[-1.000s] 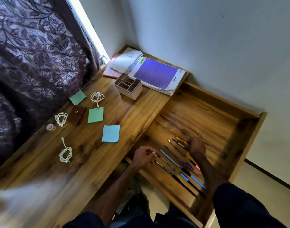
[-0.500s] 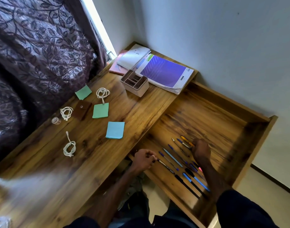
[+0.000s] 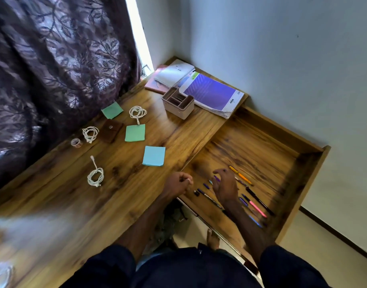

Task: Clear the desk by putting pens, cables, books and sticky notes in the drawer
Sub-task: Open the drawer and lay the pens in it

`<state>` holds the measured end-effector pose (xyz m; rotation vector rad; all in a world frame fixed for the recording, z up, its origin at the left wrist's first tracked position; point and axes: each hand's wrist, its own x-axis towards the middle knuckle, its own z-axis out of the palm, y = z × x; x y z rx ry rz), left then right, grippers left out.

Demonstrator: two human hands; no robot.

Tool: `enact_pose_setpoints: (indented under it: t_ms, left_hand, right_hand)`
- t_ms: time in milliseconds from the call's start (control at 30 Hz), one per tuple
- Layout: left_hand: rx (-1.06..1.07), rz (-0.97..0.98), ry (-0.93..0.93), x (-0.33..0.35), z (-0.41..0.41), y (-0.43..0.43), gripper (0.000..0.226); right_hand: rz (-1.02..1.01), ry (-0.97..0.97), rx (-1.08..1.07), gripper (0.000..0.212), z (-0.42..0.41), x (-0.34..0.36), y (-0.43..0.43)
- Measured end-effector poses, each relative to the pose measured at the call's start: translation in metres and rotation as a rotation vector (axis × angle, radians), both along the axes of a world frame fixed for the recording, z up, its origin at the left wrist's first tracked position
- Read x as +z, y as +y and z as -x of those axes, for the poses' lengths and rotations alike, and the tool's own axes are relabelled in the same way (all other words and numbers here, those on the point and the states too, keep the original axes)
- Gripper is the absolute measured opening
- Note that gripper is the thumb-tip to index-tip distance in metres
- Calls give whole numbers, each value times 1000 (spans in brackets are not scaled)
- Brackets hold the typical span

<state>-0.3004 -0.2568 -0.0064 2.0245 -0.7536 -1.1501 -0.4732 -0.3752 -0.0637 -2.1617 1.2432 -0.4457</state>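
Wooden drawer point(image 3: 282, 132) standing open beside the desk point(image 3: 116, 204) | pens point(image 3: 256, 207) lying in a row on its floor | right hand point(image 3: 224, 188) curling over them (any grip too blurred to tell) | left hand point(image 3: 178, 183) curling at the desk edge, contents unclear | cables point(image 3: 95, 175), sticky notes point(image 3: 154, 156) and books point(image 3: 209, 91) lying on the desk

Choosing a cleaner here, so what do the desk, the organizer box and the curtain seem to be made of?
Desk: wood or wood-look laminate, slight sheen, streaked grain. Organizer box: likely matte beige plastic, smooth walls with moulded dividers. Curtain: woven fabric, dark purple, faintly shiny leaf pattern, hanging in folds.
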Motion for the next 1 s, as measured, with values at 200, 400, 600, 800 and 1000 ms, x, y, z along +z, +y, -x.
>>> enact_pose_setpoints:
  t_ms: [200,400,600,800,1000]
  left_hand:
    - [177,38,-1,12,-56,27,11]
    - [280,92,-34,7,-118,82,11]
    - [349,77,-3,-1,-150,125,12]
    - [329,63,18,-7,-156,133,14]
    - [243,57,36,-4,-154,120,12]
  right_hand:
    - [113,-65,124,14,-86,39,31]
    - [49,-77,242,21,-163,45,85]
    - [26,-12,332,22,-192,39,122]
    - [13,14,293,23,-201,41,135]
    - [-6,21,229,25,-196,42,131]
